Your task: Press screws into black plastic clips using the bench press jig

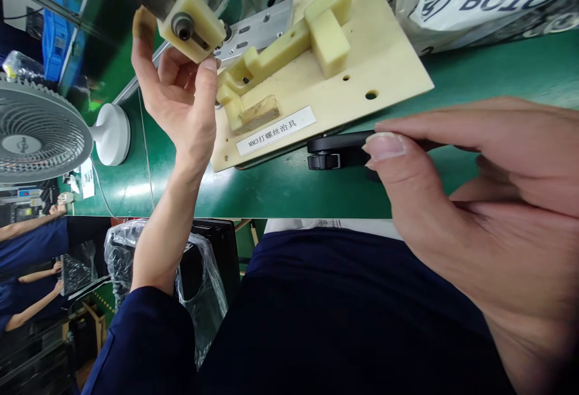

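My left hand (185, 99) is raised at the cream block (192, 21) on the end of a metal bar. Its thumb tip presses up at the block's lower corner and its other fingers curl behind; what they pinch, if anything, is hidden. A brown covering wraps one fingertip. Below and right lies the cream fixture board (384, 51) with raised yellowish blocks (328, 42) and a printed label (275, 129). My right hand (479, 196) pinches a black plastic part (339, 145) between thumb and forefinger, beside the board's near edge.
A clear plastic bag (488, 3) of metal parts lies at the upper right on the green bench (474, 75). A white fan (45, 129) stands at left. Plastic-wrapped black items (208, 262) are below the bench edge. Other people's arms (36, 271) show at far left.
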A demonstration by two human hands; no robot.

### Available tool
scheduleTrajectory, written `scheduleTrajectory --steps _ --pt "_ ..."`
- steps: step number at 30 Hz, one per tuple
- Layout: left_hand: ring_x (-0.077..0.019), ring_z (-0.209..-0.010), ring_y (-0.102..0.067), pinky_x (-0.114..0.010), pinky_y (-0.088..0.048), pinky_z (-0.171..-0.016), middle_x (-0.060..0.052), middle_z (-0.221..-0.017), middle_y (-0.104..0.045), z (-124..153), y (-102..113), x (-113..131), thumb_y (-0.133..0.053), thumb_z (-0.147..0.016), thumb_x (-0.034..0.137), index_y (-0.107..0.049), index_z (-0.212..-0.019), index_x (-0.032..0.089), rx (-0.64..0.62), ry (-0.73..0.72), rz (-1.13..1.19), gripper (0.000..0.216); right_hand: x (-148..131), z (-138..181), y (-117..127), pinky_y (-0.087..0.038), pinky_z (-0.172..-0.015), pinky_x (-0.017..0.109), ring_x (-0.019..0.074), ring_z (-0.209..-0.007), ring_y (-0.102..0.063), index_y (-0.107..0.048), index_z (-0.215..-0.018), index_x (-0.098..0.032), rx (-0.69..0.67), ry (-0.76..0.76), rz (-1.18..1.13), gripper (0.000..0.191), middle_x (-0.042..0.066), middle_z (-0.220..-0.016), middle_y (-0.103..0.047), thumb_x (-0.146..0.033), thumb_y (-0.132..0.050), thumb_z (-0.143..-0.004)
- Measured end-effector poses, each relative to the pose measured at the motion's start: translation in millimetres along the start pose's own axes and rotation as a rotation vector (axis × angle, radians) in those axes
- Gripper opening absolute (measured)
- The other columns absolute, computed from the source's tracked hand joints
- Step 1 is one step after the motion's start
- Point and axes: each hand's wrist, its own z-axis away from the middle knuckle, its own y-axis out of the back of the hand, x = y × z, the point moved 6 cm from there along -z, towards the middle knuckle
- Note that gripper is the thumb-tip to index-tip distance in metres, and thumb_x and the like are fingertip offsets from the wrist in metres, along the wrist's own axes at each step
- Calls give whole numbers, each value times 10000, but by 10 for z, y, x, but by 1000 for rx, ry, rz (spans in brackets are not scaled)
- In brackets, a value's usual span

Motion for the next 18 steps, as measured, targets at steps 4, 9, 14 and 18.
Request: scheduleTrajectory --steps 4,9,14,18 --pt "-139 -855 -644 -283 -543 -707 20 -997 -490 -5 -9 64 -746 -759 523 -388 -1194 317 32 -130 37 601 3 32 32 -431 -630 348 181 -754 -636 -715 -992 -202 1 24 -8 142 42 -817 -689 -220 -607 -902" --pt "-88 -825 -618 -270 -543 -692 -10 -1263 -428 -9 -10 48 -706 -786 532 -357 -1235 294 24 -201 14 616 -10 28 25 -436 -612 365 198 -740 -642 -720 -977 -173 -11 19 -3 152 69 -805 -691 -230 -601 -904" --pt "-97 -902 -621 -244 -549 -709 6 -1237 -462 3 0 59 -729 -797 480 -392 -1220 276 14 -171 65 578 -54 22 35 -429 -595 363 182 -710 -629 -706 -944 -154 -4 43 12 145 70 -783 -681 -234 -588 -916" --pt "-110 -875 -617 -259 -548 -698 21 -1234 -461 4 -11 71 -737 -741 600 -372 -1203 304 42 -121 7 659 -84 27 28 -428 -579 338 164 -712 -629 -691 -953 -175 2 48 5 127 45 -794 -679 -226 -581 -918"
